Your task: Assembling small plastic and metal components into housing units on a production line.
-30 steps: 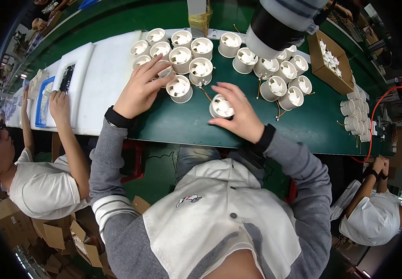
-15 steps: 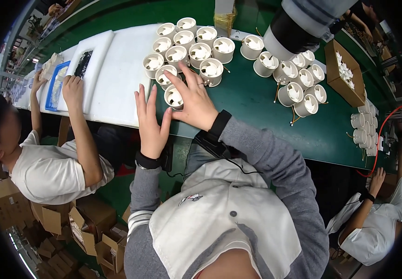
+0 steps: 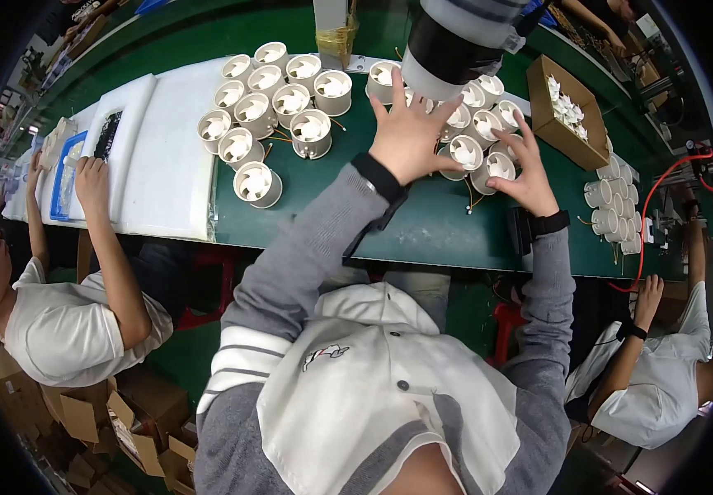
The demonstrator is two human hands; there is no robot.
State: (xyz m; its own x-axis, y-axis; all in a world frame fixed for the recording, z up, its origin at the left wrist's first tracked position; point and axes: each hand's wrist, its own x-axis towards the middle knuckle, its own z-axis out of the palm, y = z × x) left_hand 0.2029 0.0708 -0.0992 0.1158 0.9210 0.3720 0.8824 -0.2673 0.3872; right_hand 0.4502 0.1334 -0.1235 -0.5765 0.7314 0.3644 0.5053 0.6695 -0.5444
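Note:
Two groups of white round fan housings, each with a white bladed impeller inside, stand upright on the green bench. My left hand [image 3: 412,140] is over the right-hand group, fingers spread wide. Its thumb reaches towards a fan housing [image 3: 462,154], though whether it touches is unclear. My right hand [image 3: 531,180] is at that group's right side, fingers apart, with its thumb against or just over the nearest fan housing [image 3: 495,167]. Neither hand grips anything. Several housings are partly hidden behind my fingers. The left-hand group includes a front housing [image 3: 257,185], standing apart from both hands.
A black and white cylindrical machine part [image 3: 447,54] hangs above the right-hand group. Behind it on the right is a cardboard box [image 3: 556,124] of white impellers. More housings [image 3: 618,202] stand farther right, near a red hose [image 3: 643,239]. White foam [image 3: 171,165] covers the bench's left; co-workers sit either side.
Both my hands have left the left-hand group and moved right to the other group. The view has shifted right too. The front housing of the left group now stands free.

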